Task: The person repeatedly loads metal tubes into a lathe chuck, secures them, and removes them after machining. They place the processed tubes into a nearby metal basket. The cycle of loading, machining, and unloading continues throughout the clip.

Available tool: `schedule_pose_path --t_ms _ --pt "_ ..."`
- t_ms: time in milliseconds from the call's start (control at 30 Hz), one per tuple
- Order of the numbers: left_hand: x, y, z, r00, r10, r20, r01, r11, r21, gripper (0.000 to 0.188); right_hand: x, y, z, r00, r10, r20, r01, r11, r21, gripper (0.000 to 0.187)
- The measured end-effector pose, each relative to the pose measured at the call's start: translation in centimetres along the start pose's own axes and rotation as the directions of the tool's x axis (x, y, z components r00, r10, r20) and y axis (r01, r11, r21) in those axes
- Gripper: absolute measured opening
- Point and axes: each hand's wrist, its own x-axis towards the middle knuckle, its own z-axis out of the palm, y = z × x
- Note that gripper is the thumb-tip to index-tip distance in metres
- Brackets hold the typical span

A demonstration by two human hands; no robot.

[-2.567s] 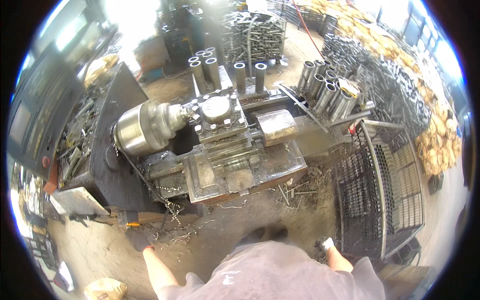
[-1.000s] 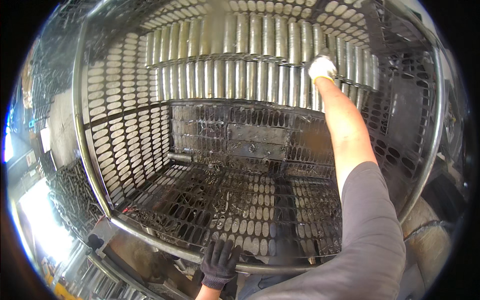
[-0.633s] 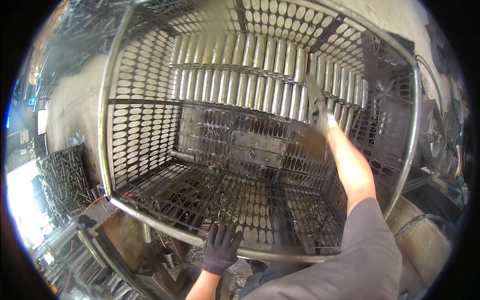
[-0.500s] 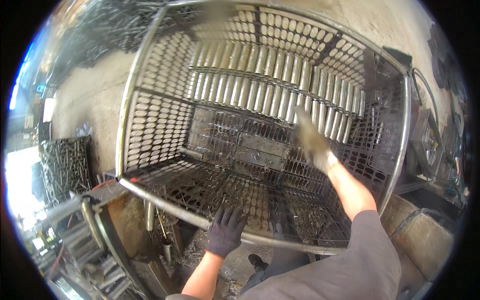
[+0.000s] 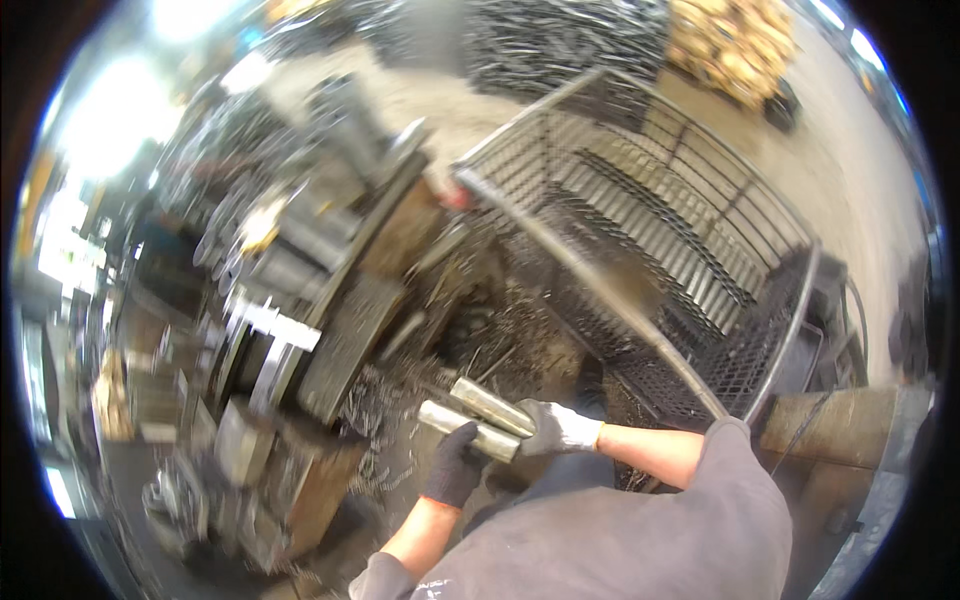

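Observation:
Two short, shiny metal tubes lie side by side in front of my body, tilted down to the right. My left hand, in a dark glove, is closed around the nearer tube from below. The far tube's right end meets the fingers of my right hand, which wears a pale glove and is closed on it. Whether the right fingers also touch the nearer tube cannot be made out. Rows of similar tubes lie inside the wire-mesh basket at the right.
To the left stands a cluttered metal bench with large grey cylinders, blurred by motion. Metal scraps litter the floor below. Dark stacked metal pieces and a yellowish pile are at the back.
My left hand has let go of the basket rim, and my right hand has come back out of the basket. Both now hold tubes near my body. The view has swung left.

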Motion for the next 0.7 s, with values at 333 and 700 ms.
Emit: schedule_pose_path --t_ms 333,700 --pt "-33.7 10.5 -27.2 0.426 0.804 -0.414 -0.519 0.592 0.616 0.048 4.8 -24.1 21.4 0.777 -0.311 0.548 0.453 0.88 -0.142 0.059" --pt "-32.6 26.9 -40.3 0.094 0.881 -0.463 -0.51 0.442 0.738 0.042 16.9 -38.9 41.1 0.566 -0.755 0.33 0.752 0.638 0.169 0.043"
